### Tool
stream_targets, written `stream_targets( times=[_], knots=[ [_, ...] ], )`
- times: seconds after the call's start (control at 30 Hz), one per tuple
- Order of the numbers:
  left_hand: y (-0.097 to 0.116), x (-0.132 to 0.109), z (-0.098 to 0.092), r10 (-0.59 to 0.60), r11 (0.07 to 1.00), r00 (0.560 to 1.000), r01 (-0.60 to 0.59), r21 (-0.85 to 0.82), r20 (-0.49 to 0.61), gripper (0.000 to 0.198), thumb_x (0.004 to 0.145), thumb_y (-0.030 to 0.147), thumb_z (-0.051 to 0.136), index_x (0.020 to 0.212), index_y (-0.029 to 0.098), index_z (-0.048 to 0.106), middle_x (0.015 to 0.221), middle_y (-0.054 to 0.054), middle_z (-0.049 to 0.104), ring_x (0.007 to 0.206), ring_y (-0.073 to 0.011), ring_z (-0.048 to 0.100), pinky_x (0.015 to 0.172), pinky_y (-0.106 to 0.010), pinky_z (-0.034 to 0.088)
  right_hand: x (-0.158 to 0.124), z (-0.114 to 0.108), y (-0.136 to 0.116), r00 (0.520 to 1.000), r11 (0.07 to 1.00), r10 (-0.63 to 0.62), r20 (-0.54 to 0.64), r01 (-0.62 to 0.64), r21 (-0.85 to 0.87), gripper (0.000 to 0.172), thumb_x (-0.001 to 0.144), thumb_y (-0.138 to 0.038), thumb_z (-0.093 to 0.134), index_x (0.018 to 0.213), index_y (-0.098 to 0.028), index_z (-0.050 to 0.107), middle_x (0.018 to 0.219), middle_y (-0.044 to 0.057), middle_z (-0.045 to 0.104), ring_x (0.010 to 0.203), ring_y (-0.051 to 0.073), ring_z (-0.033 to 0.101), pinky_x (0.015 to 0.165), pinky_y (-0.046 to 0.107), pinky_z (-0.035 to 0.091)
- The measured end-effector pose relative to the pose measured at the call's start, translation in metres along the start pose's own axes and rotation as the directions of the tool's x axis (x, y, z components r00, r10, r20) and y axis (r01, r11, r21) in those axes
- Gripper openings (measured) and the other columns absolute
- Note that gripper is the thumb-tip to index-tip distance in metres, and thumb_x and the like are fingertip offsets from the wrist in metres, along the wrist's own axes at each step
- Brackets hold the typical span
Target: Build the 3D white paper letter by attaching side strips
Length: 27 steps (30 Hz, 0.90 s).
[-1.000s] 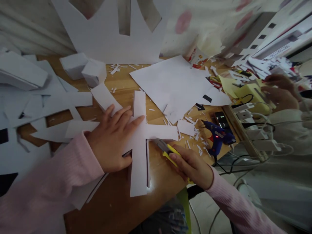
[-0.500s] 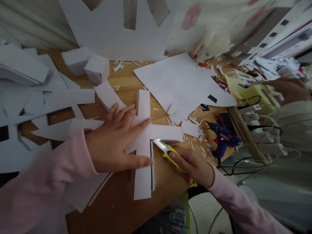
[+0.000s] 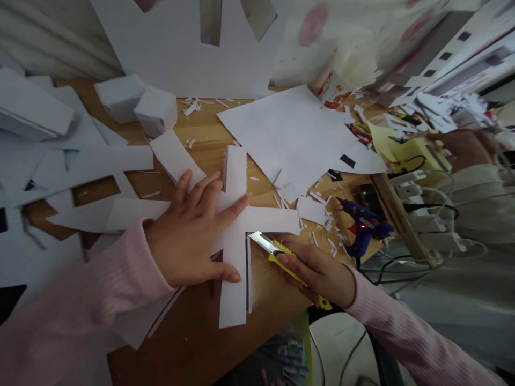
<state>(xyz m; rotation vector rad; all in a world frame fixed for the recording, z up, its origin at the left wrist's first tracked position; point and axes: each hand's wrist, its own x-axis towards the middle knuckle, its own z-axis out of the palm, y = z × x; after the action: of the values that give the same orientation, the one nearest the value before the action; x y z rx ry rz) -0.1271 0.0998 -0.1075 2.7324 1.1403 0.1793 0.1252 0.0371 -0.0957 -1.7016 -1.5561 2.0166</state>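
Observation:
My left hand [image 3: 193, 236] lies spread over the middle of a white foam-board piece [image 3: 233, 300] with several arms, pressing it to the wooden table. Its fingers are apart and grip nothing. In my right hand [image 3: 317, 268] is a yellow utility knife [image 3: 287, 262], its blade out. The blade tip touches, or nearly touches, the inner corner where the piece's right arm meets its lower arm. A thin dark-edged strip runs along the right side of that lower arm. Part of the piece is hidden under my left hand.
A blue glue gun [image 3: 364, 225] with a red light stands at the right, near white power strips [image 3: 436, 241] and cables. White sheets [image 3: 277, 128], cut scraps and two small white boxes [image 3: 156, 110] lie around. Another person's hand [image 3: 462, 147] is at the far right.
The view has shifted slightly. My left thumb has drawn back a little to the left on the board. The knife blade stays by the same inner corner.

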Motion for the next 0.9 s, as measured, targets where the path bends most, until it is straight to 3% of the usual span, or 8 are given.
stream_targets(
  times=[0.3, 0.43, 0.73, 0.83, 0.9],
  knots=[
    [0.000, 0.004, -0.007, -0.027, 1.000, 0.994, 0.025, 0.015, 0.101, 0.118, 0.054, 0.085, 0.059, 0.147, 0.019, 0.028, 0.139, -0.030, 0.033, 0.140, -0.0473, 0.019, 0.110, -0.068, 0.007, 0.001, -0.003, 0.000, 0.999, 0.998, -0.032, 0.020, 0.031, 0.047, 0.044, 0.089, -0.065, 0.041, 0.078, -0.022, 0.041, 0.055, -0.009, 0.041, 0.030, 0.004, 0.039, 0.025, 0.014, 0.032],
    [-0.002, 0.004, -0.006, -0.020, 1.000, 0.995, 0.019, 0.006, 0.094, 0.120, 0.053, 0.087, 0.057, 0.147, 0.019, 0.029, 0.138, -0.030, 0.034, 0.139, -0.0473, 0.021, 0.110, -0.069, 0.008, 0.002, -0.004, 0.003, 0.999, 0.998, -0.029, 0.038, 0.027, 0.050, 0.041, 0.090, -0.062, 0.042, 0.087, -0.021, 0.045, 0.056, -0.009, 0.043, 0.029, 0.004, 0.040, 0.025, 0.015, 0.034],
    [-0.001, 0.001, -0.008, -0.017, 1.000, 0.999, 0.018, -0.020, 0.045, 0.118, 0.053, 0.083, 0.063, 0.147, 0.022, 0.028, 0.138, -0.024, 0.039, 0.139, -0.0441, 0.023, 0.111, -0.066, 0.008, -0.001, 0.004, 0.006, 0.998, 0.992, -0.067, 0.011, 0.066, 0.103, 0.039, 0.091, -0.061, 0.042, 0.083, -0.023, 0.046, 0.052, -0.009, 0.040, 0.029, 0.005, 0.040, 0.024, 0.016, 0.030],
    [0.000, 0.002, -0.008, -0.026, 0.999, 0.998, 0.028, -0.030, 0.052, 0.117, 0.052, 0.083, 0.064, 0.147, 0.023, 0.029, 0.139, -0.023, 0.039, 0.139, -0.0438, 0.023, 0.112, -0.066, 0.007, -0.002, 0.006, 0.007, 0.995, 0.993, -0.099, -0.013, 0.100, 0.062, 0.037, 0.093, -0.058, 0.038, 0.082, -0.023, 0.045, 0.052, -0.008, 0.041, 0.028, 0.006, 0.039, 0.024, 0.017, 0.026],
    [0.001, 0.002, -0.009, -0.036, 0.999, 0.998, 0.038, -0.028, 0.060, 0.118, 0.052, 0.083, 0.064, 0.147, 0.023, 0.029, 0.140, -0.023, 0.038, 0.139, -0.0438, 0.023, 0.111, -0.066, 0.007, -0.002, 0.007, 0.009, 0.983, 0.984, -0.173, -0.056, 0.169, -0.060, 0.035, 0.096, -0.054, 0.036, 0.083, -0.023, 0.046, 0.052, -0.007, 0.043, 0.031, 0.007, 0.040, 0.028, 0.019, 0.028]
  ],
)
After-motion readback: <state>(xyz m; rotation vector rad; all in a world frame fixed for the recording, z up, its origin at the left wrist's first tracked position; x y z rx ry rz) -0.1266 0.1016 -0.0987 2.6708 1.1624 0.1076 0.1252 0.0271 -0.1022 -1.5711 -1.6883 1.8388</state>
